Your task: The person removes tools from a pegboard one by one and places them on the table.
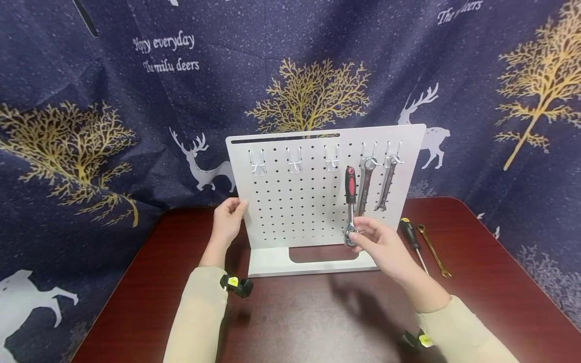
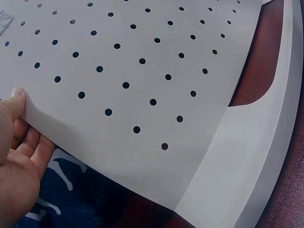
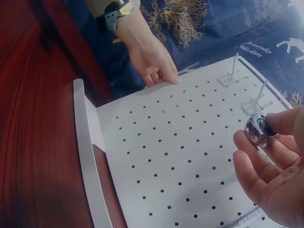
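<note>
My right hand [image 1: 381,245] pinches a black-and-red-handled chrome ratchet [image 1: 350,194] by its head, in front of the white perforated pegboard [image 1: 299,212], my left hand [image 1: 228,219] gripping the pegboard's left edge, two silver metal wrenches [image 1: 365,186] hanging on its right side.

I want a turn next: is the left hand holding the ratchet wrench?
No, the right hand holds the ratchet wrench; the left hand grips the pegboard by its edge.
</note>
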Motion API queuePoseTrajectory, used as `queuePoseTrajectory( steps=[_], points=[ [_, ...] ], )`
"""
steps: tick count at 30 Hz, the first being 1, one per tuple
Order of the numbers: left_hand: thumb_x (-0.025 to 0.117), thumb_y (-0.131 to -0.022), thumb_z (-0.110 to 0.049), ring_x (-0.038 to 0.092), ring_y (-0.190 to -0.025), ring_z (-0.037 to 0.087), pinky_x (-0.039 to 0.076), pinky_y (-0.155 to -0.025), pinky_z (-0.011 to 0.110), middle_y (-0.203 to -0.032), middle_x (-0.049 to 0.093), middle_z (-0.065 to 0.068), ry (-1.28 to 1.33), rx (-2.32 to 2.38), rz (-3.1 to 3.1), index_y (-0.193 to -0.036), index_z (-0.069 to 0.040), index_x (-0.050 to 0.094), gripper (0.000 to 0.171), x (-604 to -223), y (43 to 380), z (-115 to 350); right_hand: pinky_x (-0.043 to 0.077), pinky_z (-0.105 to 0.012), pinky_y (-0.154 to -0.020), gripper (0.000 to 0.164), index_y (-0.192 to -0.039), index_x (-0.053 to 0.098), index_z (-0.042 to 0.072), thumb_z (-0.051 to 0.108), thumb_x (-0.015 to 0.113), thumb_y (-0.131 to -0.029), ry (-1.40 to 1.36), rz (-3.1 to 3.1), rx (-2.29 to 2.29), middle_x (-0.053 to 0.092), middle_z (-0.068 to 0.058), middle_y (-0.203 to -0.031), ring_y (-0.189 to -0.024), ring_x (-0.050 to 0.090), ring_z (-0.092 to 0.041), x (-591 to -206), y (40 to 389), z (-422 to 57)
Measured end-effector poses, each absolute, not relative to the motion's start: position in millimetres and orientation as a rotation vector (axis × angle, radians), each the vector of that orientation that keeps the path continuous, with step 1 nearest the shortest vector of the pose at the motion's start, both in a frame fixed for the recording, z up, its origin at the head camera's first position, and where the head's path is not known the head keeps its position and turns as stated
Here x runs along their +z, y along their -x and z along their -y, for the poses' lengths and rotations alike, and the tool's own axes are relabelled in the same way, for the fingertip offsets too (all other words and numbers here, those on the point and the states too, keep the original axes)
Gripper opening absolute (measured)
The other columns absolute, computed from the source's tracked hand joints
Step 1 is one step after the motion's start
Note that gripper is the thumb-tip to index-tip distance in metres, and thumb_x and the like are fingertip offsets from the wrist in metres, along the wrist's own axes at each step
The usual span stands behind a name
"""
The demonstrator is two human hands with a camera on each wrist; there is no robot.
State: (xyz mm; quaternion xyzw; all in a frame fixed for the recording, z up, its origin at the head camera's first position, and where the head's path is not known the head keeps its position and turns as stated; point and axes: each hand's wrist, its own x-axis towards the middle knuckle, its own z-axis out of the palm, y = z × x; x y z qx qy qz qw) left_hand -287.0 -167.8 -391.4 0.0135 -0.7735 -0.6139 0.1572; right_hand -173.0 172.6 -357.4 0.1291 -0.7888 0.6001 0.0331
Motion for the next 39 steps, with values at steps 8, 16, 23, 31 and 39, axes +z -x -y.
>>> queuePoseTrajectory(
  steps=[8,16,23,31,39],
  points=[
    [0.062,-0.092,-0.024,0.052,-0.075,0.008,0.047,-0.069,0.019,-0.087,0.061,0.005,-0.028,-1.747,2.219,-0.1,0.002,0.063,0.027,-392.6,287.3,168.6,0.056,-0.031,-0.068,0.033,-0.12,0.051,-0.009,0.008,0.059,-0.093,-0.423,2.4,1.795,0.068,-0.002,-0.096,-0.076,0.065,-0.004,-364.3,171.9,-186.3],
    [0.064,-0.09,-0.029,0.052,-0.073,0.008,0.049,-0.072,0.029,-0.084,0.063,0.005,0.025,-1.74,2.169,-0.095,0.001,0.063,0.03,-391.7,284.6,167.4,0.056,-0.03,-0.066,0.034,-0.121,0.05,-0.011,0.007,0.058,-0.093,-0.382,2.374,1.781,0.065,0.015,-0.092,-0.077,0.064,-0.002,-372.4,167.7,-203.6],
    [0.062,-0.092,-0.024,0.051,-0.073,0.006,0.046,-0.068,0.017,-0.088,0.061,0.006,-0.045,-1.746,2.229,-0.101,0.003,0.063,0.028,-390.6,287.7,166.5,0.056,-0.029,-0.063,0.032,-0.118,0.049,-0.011,0.008,0.058,-0.093,-0.299,2.36,1.803,0.065,0.022,-0.09,-0.076,0.065,-0.001,-381.5,166.2,-223.6],
    [0.061,-0.092,-0.023,0.051,-0.075,0.007,0.049,-0.074,0.027,-0.088,0.061,0.006,-0.049,-1.745,2.238,-0.101,0.002,0.062,0.027,-388.7,286.2,165.9,0.056,-0.03,-0.059,0.019,-0.104,0.06,0.014,0.005,0.064,-0.088,-0.155,2.286,1.955,0.069,0.016,-0.088,-0.073,0.066,-0.003,-387.7,157.2,-246.6],
    [0.061,-0.093,-0.022,0.051,-0.073,0.004,0.048,-0.07,0.019,-0.086,0.061,0.003,-0.055,-1.748,2.233,-0.101,0.003,0.062,0.027,-390.1,287.3,167.5,0.055,-0.029,-0.055,0.024,-0.097,0.062,0.02,-0.002,0.062,-0.088,-0.181,2.171,2.107,0.071,0.01,-0.085,-0.069,0.068,-0.008,-394.5,151.3,-272.4]
  ],
)
